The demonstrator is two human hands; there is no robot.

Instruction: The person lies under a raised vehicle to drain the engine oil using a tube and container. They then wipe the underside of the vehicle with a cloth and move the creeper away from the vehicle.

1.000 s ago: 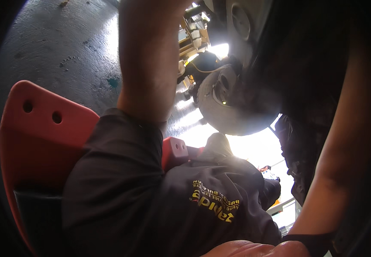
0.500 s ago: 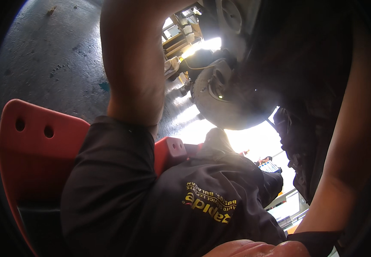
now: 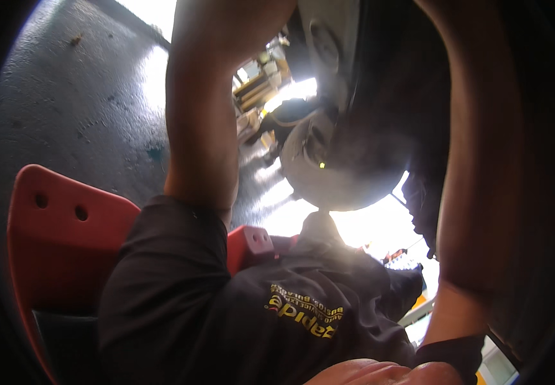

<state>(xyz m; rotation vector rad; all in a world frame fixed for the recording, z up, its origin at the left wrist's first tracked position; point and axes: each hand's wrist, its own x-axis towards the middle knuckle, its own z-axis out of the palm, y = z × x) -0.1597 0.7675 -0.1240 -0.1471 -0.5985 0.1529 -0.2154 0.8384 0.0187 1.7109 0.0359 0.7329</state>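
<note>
Head view: both forearms toward round grey underbody part [image 3: 345, 170], fingers hidden, grip indeterminable.

forearms [image 3: 204, 122] raised, hands out of frame | dark shirt [image 3: 226, 314] | red creeper [image 3: 59, 244] | grey metal disc [image 3: 335, 167] overhead

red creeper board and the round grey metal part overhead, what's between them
In the head view, the person's raised left forearm and dark shirt sleeve lie between the red board and the round grey part, with grey floor behind. Both hands are out of sight.
</note>
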